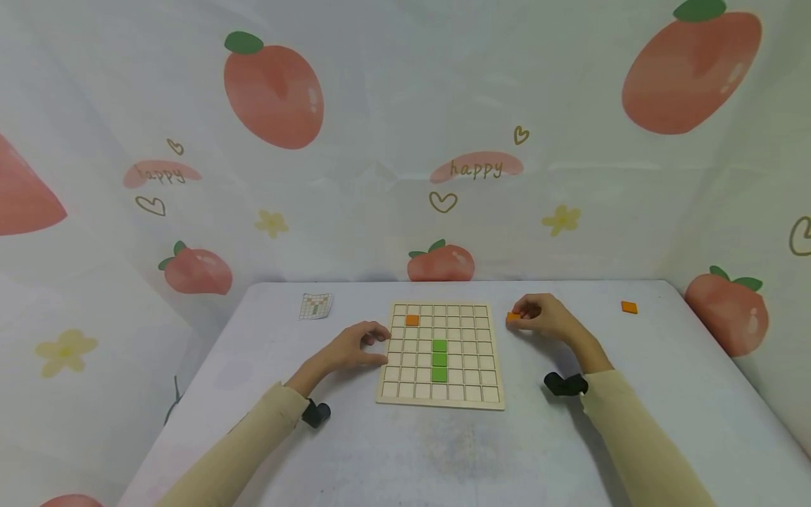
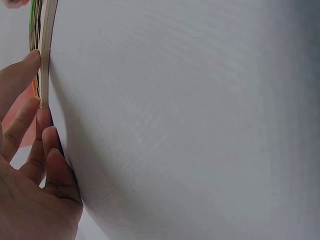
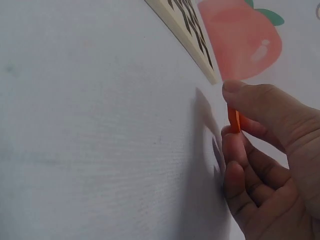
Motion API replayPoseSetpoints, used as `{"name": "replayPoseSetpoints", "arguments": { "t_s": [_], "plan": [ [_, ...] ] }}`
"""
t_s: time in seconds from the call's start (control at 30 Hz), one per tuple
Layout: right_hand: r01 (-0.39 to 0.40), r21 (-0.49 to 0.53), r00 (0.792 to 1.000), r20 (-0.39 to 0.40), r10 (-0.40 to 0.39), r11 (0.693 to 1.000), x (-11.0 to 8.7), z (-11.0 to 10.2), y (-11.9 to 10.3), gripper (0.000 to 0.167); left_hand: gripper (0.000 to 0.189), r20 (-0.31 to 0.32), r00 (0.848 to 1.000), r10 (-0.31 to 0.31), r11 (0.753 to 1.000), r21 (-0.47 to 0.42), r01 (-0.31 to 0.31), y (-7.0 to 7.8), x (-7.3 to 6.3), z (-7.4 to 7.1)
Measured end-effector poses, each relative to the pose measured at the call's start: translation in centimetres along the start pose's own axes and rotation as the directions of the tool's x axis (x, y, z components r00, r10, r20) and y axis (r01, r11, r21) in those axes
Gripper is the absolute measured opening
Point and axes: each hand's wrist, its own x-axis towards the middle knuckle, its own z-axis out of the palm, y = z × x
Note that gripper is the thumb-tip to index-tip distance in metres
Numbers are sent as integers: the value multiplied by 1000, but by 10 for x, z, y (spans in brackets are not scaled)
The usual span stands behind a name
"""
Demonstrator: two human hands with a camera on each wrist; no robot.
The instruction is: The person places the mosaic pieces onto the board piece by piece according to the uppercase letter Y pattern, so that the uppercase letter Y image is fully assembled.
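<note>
A square wooden grid board (image 1: 469, 377) lies on the table, with three green tiles (image 1: 439, 360) in a column and one orange tile (image 1: 412, 320) near its far left corner. At the board's left edge, my left hand (image 1: 356, 346) rests its spread thumb and fingertips; the left wrist view shows these fingers (image 2: 22, 127) against the wooden side (image 2: 46, 55). Just right of the board, my right hand (image 1: 546, 318) pinches another orange tile (image 1: 512, 318) between thumb and fingers. That tile (image 3: 233, 119) stands edge-on in the right wrist view, partly covered by the fingertips.
A small paper card (image 1: 315, 306) printed with a coloured grid lies at the far left of the table. Another loose orange tile (image 1: 629, 308) lies at the far right. A fruit-patterned curtain (image 1: 374, 211) hangs behind the table.
</note>
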Motion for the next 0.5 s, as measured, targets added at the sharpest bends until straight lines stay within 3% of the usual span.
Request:
{"name": "replayPoseSetpoints", "arguments": {
  "t_s": [0.5],
  "plan": [
    [91,166,994,48,-100,982,-11,9,-16,22,45,0,1000,-17,1000,2,17,1,0,0]
  ]
}}
